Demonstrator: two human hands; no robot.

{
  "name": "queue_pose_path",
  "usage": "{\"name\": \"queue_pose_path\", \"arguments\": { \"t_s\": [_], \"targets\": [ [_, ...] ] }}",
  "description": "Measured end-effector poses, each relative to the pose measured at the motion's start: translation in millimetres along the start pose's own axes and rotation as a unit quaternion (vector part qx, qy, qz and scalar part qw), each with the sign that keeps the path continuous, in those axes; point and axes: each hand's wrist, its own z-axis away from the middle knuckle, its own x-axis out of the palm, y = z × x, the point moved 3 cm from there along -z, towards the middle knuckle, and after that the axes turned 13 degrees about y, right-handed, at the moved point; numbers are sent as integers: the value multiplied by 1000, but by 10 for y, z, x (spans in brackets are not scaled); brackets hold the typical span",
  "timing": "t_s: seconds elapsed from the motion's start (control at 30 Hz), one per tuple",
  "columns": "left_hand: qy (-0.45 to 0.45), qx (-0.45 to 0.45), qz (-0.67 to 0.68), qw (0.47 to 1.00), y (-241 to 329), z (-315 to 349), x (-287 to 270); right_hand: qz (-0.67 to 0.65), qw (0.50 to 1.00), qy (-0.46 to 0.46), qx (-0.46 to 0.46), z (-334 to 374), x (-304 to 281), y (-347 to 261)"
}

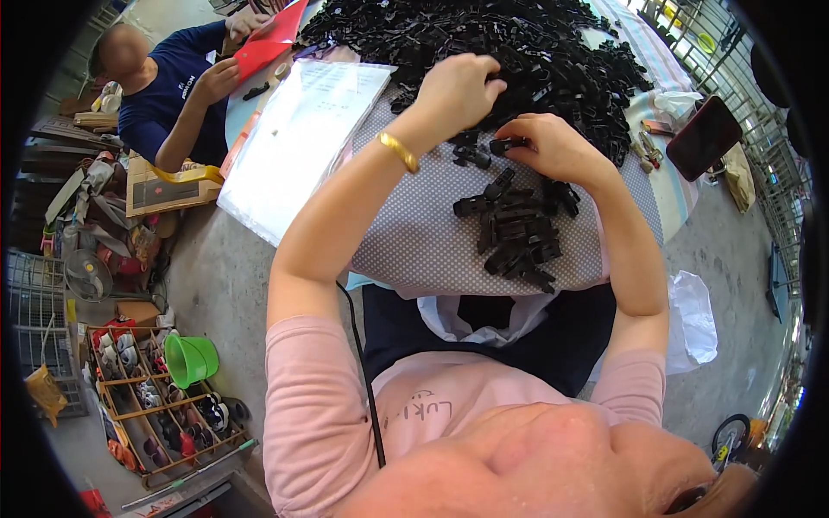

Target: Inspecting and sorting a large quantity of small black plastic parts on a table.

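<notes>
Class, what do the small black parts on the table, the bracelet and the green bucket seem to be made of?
Black parts: probably moulded plastic, matt to slightly glossy, given their even black and small highlights.
Bracelet: perhaps gold-coloured metal, polished, with bright reflections.
Green bucket: likely plastic, smooth and evenly coloured.

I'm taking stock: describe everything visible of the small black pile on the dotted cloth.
The small pile is a loose jumble of elongated, slightly shiny black pieces, plastic by the look. They lie at mixed angles, some overlapping, on the dotted cloth, below the big heap in the picture. Finer parts are unclear; only the cloth visibly touches it.
</notes>
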Motion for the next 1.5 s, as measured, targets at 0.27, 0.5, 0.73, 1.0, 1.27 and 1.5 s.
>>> {"name": "queue_pose_path", "arguments": {
  "t_s": [0.27, 0.5, 0.73, 1.0, 1.27, 1.5],
  "targets": [
    [-23, 11, -81, 996, 202, 398, -219, 8, 1000, -15, 4, -2, -16, -16],
    [-130, -59, -2, 990, 106, 552, -289, -4, 1000, -5, 8, -1, -20, -39],
    [-165, -37, 30, 985, 5, 536, -262, -185, 982, 28, -39, -31, 92, -216],
    [-200, 2, 64, 978, 61, 544, -315, 17, 994, 103, 45, -35, 65, 12],
    [-140, -32, 30, 989, -47, 493, -256, -125, 991, -32, 27, -15, -12, -126],
    [-109, -23, 17, 994, -17, 543, -180, -186, 972, -140, 40, 31, 61, -168]
  ]
}}
